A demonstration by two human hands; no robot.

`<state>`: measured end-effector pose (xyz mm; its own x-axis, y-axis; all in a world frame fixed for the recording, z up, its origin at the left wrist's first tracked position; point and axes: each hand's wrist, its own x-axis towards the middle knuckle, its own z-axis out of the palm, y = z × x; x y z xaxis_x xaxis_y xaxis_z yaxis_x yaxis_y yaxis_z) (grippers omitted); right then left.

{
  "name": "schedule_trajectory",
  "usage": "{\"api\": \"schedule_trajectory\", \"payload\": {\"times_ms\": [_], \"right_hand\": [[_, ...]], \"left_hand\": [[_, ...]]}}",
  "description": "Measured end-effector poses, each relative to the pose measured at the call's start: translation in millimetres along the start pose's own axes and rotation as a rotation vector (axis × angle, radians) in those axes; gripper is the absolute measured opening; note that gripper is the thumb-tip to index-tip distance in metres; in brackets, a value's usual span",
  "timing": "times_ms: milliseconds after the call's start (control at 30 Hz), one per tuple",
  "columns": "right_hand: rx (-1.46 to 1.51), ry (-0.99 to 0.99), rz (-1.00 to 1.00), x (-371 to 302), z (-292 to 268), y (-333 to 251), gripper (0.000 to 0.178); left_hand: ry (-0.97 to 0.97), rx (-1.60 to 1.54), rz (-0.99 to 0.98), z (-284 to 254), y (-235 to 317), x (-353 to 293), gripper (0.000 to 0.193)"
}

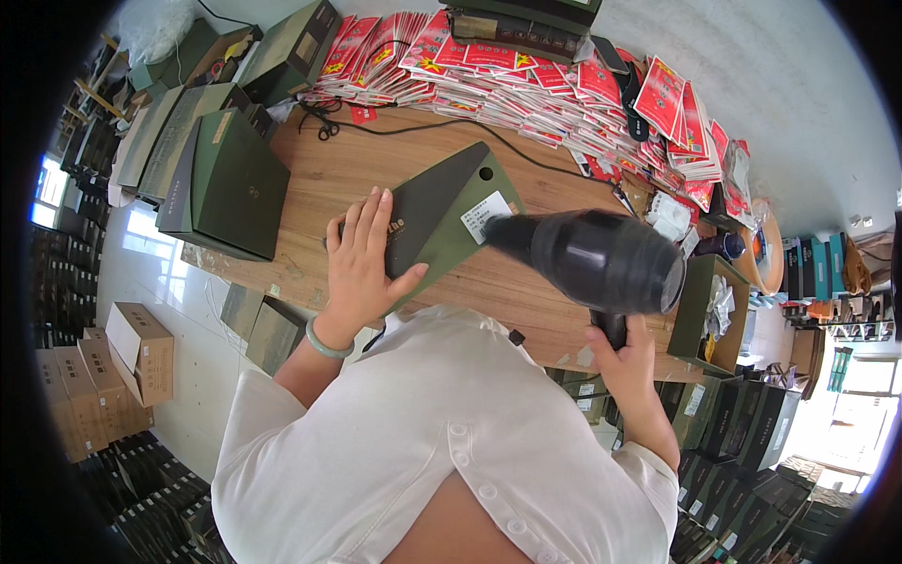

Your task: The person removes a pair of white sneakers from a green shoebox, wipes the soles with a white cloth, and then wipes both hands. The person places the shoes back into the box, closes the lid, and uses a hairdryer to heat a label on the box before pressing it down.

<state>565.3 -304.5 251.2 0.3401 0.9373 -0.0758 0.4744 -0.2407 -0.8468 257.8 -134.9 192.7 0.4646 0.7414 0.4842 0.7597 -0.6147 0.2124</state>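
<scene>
A dark green and grey shoe box point(442, 211) with a white label point(486, 217) and a round hole near one corner lies on the wooden table point(319, 179). My left hand point(362, 254) presses on its left part, fingers stretched out flat and thumb spread along the near side. A black hair dryer point(601, 258) is in my right hand point(628, 357), whose fingers wrap round the handle. Its nozzle points left, right over the white label; from this angle I cannot tell whether it touches. The dryer's outline is slightly blurred.
Red printed packets point(507, 85) are heaped along the table's back. A black cable point(507, 141) and scissors point(328, 127) lie before them. Green boxes point(230, 188) stand at the left; an open green box point(711, 310) holding clear wrappers is at the right. Cartons point(141, 352) sit on the floor.
</scene>
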Motion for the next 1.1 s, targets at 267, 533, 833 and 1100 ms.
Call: {"api": "schedule_trajectory", "payload": {"times_ms": [267,533,833,1100], "right_hand": [[-0.186,0.02,-0.327,7.8,2.6,8.9,0.048],[0.038,-0.043,-0.135,13.0,-2.4,5.4,0.052],[-0.056,-0.008,-0.217,24.3,9.2,10.9,0.052],[0.064,-0.038,-0.118,27.8,11.3,-6.9,0.055]], "left_hand": [[0.017,-0.016,0.006,0.0,-0.7,-1.1,0.092],[0.018,-0.033,0.014,-1.4,-0.6,0.0,0.092],[-0.002,-0.008,0.017,-2.5,-1.0,-0.7,0.092],[0.005,-0.019,0.015,-3.3,0.3,-0.6,0.091]]}}
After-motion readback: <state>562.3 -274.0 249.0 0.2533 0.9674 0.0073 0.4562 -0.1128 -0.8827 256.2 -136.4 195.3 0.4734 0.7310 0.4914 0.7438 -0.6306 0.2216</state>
